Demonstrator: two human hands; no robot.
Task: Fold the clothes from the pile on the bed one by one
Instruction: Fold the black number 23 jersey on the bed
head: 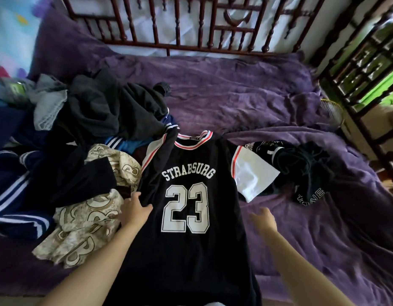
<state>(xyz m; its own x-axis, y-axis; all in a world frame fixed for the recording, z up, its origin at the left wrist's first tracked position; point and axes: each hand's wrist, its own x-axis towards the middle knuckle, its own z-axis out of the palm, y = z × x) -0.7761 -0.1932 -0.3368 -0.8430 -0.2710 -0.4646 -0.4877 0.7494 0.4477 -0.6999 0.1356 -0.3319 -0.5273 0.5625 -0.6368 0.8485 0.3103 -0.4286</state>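
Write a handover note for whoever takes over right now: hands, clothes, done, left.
Left hand: open, fingers resting at the left edge of the black jersey.
Right hand: open, holding nothing, near the jersey's right edge.
Jersey: flat, print up, on the purple blanket, with its white sleeve spread out. No fold made yet.
Pile: left of the jersey, unfolded.
Dark clothes: right of the jersey, crumpled.
Left to do: fold the jersey, then the pile, one by one.
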